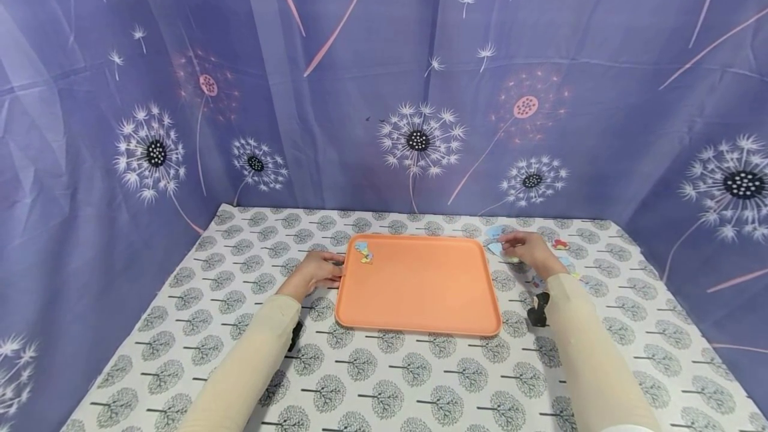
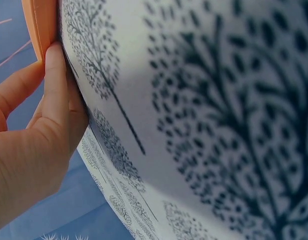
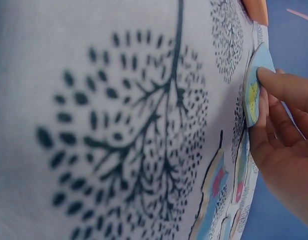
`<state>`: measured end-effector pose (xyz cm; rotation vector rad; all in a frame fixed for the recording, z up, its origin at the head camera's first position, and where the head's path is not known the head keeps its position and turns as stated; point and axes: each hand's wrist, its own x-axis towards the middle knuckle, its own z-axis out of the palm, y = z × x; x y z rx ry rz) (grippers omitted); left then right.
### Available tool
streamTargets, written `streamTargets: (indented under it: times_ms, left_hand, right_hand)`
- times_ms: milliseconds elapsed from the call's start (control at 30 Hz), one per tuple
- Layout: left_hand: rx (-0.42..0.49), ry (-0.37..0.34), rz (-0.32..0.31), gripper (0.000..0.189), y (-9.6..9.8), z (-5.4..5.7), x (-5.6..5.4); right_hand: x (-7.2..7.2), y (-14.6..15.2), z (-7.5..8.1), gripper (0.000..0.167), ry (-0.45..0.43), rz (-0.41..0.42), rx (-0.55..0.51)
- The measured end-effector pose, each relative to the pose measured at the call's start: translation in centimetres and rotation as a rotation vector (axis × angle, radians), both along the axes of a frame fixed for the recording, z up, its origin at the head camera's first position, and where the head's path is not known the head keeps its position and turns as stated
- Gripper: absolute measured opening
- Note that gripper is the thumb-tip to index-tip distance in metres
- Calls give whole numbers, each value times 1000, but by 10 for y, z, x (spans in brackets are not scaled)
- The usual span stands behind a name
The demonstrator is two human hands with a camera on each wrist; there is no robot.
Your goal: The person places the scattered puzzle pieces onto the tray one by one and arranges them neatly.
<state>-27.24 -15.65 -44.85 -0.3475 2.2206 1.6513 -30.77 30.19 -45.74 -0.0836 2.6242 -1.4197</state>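
An orange tray (image 1: 420, 285) lies on the table, with one colourful puzzle piece (image 1: 363, 253) in its upper left corner. At the tray's left rim is my left hand (image 1: 313, 272), thumb and finger holding the edge (image 2: 41, 30). Beyond the tray's right side, my right hand (image 1: 528, 250) pinches a light blue puzzle piece (image 3: 252, 95) with a yellow figure, tilted up on its edge. Around that hand lie other pieces, among them a light blue one (image 1: 495, 231) and a red one (image 1: 561, 244). My right forearm partly covers some of them.
A white cloth with grey tree prints (image 1: 384, 379) covers the table. A purple curtain with dandelion prints (image 1: 360, 119) hangs behind and on both sides. A small black object (image 1: 538, 310) shows at my right wrist.
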Motion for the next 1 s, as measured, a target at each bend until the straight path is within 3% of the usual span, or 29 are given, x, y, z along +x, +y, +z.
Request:
streamTargets:
  times_ms: [400,1000]
  left_hand:
    - [18,-3,5,41,-1,-1,0]
    - [20,-2,10,42,0,0,1]
  right_hand:
    - [0,0,2,37,-33,-37,-5]
    - [-2,-8,9,39,-3,-73,-13]
